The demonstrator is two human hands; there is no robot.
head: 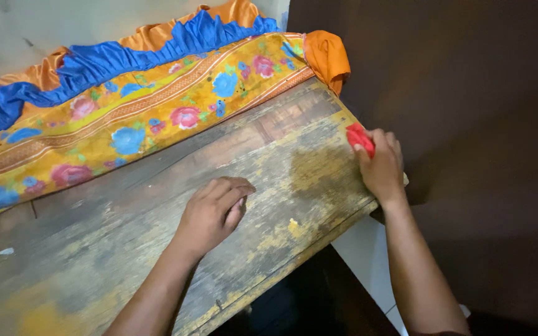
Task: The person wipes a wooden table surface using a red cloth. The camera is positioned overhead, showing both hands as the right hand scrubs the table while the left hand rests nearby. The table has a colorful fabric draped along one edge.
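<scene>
A small red cloth (360, 138) sits bunched at the far right edge of a worn wooden tabletop (126, 236), just beside a dark damp-looking patch (319, 168) on the boards. The right hand (381, 165) is closed around the cloth, fingers curled over it and pressing it to the wood, so that only its upper part shows above the knuckles. The left hand (213, 214) rests on the middle of the tabletop, well apart from the cloth, with fingers bent loosely under and nothing in its grasp. The surface is grey and scuffed, with flaking yellow paint toward its near edge. Along the far side lies a yellow floral fabric (126, 124) with blue and pink flowers, backed by a blue ruffle (94, 68) and orange cloth (326, 56). A dark wall (468, 93) stands to the right.
</scene>
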